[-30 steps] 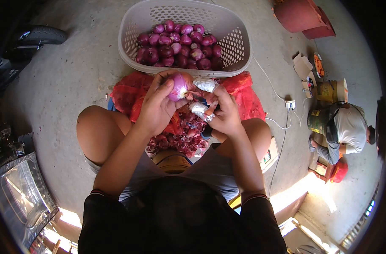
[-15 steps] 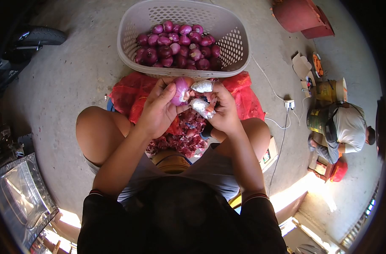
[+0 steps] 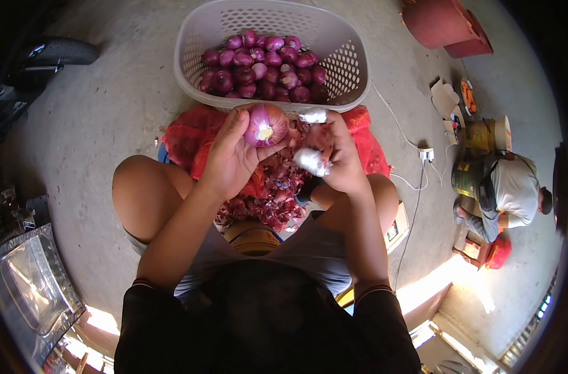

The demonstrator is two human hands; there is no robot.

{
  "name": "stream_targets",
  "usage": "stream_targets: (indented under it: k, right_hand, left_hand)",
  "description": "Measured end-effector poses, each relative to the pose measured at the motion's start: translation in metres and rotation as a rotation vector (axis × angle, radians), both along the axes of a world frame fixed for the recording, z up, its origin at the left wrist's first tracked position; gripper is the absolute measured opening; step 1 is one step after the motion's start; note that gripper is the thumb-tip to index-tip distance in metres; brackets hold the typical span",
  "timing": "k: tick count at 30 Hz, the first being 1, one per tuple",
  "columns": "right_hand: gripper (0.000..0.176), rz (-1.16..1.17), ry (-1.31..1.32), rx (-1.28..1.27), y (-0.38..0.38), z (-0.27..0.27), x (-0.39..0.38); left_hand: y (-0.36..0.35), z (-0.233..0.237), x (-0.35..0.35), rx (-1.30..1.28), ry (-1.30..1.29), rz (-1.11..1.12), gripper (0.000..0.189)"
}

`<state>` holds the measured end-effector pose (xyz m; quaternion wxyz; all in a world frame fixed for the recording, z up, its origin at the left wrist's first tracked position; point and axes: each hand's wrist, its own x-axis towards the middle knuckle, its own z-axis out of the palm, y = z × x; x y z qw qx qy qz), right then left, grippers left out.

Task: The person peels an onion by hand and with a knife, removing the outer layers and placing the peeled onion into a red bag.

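Note:
My left hand [image 3: 231, 153] is closed round a red onion [image 3: 266, 125], whose pale root end faces up towards me. To its right, apart from the onion, my right hand [image 3: 341, 149] is open and smeared by motion. Silvery wrapping [image 3: 312, 161] covers the tips of its thumb and a finger. A reddish blur of onion skin [image 3: 319, 136] shows between those two tips. Below both hands lies a heap of loose onion skins [image 3: 265, 210], partly over red mesh sacking [image 3: 190, 134].
A grey plastic basket [image 3: 193, 87] beyond my hands holds many red onions [image 3: 272, 58]. A power strip [image 3: 426, 153] with cables lies on the floor at right. Farther right, a person [image 3: 515, 184] bends over near buckets [image 3: 480, 134]. A tyre [image 3: 62, 52] stands at left.
My right hand has pulled away to the right from the onion, its wrapped tips now apart from it. The onion has turned in my left hand, so its root end faces me.

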<state>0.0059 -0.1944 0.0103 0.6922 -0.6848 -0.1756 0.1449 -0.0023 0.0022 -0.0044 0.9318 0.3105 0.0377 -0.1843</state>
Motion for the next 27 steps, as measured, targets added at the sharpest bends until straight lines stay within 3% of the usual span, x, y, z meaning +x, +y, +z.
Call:
stream_targets:
  k: [1,5,8,9,13,16,20,23,26,27]
  right_hand:
    - [0.060,0.004,0.081,-0.004,0.006,0.006,-0.003]
    - [0.075,-0.002,-0.098,-0.402,0.000,-0.009,-0.004]
    - [0.079,0.010,-0.144,-0.516,0.001,0.003,-0.004]
    - [0.081,0.017,-0.152,-0.521,0.001,0.005,-0.004]
    - [0.091,0.076,-0.075,-0.585,0.004,0.018,-0.003]
    - [0.098,0.118,-0.010,-0.622,0.007,0.028,-0.004]
    - [0.104,0.177,0.021,-0.682,0.006,0.028,-0.003]
    - [0.105,0.163,-0.038,-0.635,0.005,0.015,-0.005]
    - [0.105,0.180,-0.098,-0.698,0.005,0.010,-0.006]
    - [0.107,0.191,-0.064,-0.708,0.006,0.009,-0.006]
  left_hand:
    - [0.001,0.002,0.001,0.024,-0.024,-0.003,0.048]
    - [0.004,0.004,0.004,0.048,-0.039,0.016,0.042]
    - [0.005,0.008,0.003,0.382,-0.160,0.058,0.041]
    - [0.006,0.008,0.006,0.435,-0.143,0.056,0.058]
    - [0.006,0.014,0.002,0.636,-0.193,-0.078,0.078]
    - [0.005,0.002,0.003,1.082,-0.583,0.038,0.079]
    - [0.009,-0.007,0.006,1.041,-0.500,-0.007,0.083]
    - [0.009,0.008,0.005,0.739,-0.329,-0.061,0.083]
    - [0.006,0.009,0.004,0.790,-0.363,-0.048,0.083]
    - [0.005,0.006,0.003,0.924,-0.446,-0.021,0.083]
